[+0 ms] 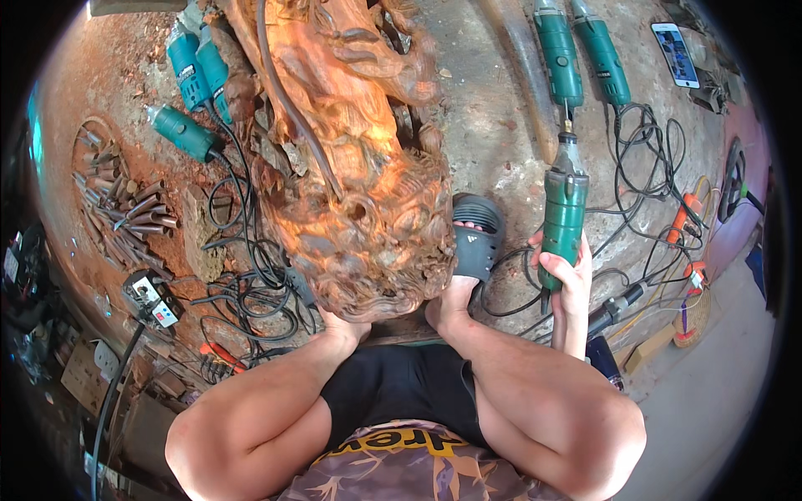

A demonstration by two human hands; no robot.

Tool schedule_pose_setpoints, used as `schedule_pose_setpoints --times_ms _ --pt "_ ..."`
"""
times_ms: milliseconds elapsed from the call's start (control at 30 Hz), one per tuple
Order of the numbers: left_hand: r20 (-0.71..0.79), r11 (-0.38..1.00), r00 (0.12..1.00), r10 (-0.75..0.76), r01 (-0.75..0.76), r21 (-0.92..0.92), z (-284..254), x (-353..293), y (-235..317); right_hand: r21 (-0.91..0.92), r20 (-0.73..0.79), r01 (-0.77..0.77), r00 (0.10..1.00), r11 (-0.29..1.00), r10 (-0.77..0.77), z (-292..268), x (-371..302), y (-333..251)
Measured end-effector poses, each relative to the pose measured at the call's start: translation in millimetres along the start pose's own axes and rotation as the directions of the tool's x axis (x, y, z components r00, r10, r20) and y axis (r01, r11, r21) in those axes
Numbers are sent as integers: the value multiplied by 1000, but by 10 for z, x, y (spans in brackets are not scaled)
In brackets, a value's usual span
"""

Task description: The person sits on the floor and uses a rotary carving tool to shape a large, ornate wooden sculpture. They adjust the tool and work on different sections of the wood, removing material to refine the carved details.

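The right hand (pixel 571 274) is wrapped round the rear of a green grinder (pixel 565 209), thumb laid over the casing, bit (pixel 568 125) pointing away from the body. The left hand is out of my sight, so I can't tell what it's doing. The carving (pixel 359 225) is left of the right hand, with a shoe (pixel 474 250) between them. I'd keep that bit turned well away from the shoe, and the cords (pixel 647 154) ahead and right of the hand from snagging. Another grinder (pixel 558 63) lies straight ahead, right by the bit; I can't see whether they touch, so I'd draw clear before any switching on.
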State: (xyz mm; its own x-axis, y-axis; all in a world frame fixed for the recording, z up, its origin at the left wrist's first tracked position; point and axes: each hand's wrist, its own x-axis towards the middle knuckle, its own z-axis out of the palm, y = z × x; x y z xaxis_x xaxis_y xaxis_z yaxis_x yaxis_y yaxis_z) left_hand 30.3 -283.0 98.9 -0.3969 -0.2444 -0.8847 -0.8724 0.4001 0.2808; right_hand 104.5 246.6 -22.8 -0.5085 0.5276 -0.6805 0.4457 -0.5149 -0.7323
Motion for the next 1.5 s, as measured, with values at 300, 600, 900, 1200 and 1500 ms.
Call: schedule_pose_setpoints --times_ms 300,600,900,1200,1500 --pt "91 980 976 198 -196 -37 523 201 -402 78 69 7 998 997 -12 -178 -151 314" --pt "341 919 856 390 -382 -92 1961 1043 -138 113 159 29 986 993 -47 -378 -346 659" --pt "365 885 814 452 -460 -71 2059 1099 -58 136 104 93 989 986 -107 -499 -476 801" --pt "357 872 804 476 -485 -69 2029 1076 -52 180 80 40 995 983 -56 -677 -613 854" --pt "326 852 791 518 -511 -114 1883 1191 -38 161 59 62 996 985 -73 -644 -517 1067"
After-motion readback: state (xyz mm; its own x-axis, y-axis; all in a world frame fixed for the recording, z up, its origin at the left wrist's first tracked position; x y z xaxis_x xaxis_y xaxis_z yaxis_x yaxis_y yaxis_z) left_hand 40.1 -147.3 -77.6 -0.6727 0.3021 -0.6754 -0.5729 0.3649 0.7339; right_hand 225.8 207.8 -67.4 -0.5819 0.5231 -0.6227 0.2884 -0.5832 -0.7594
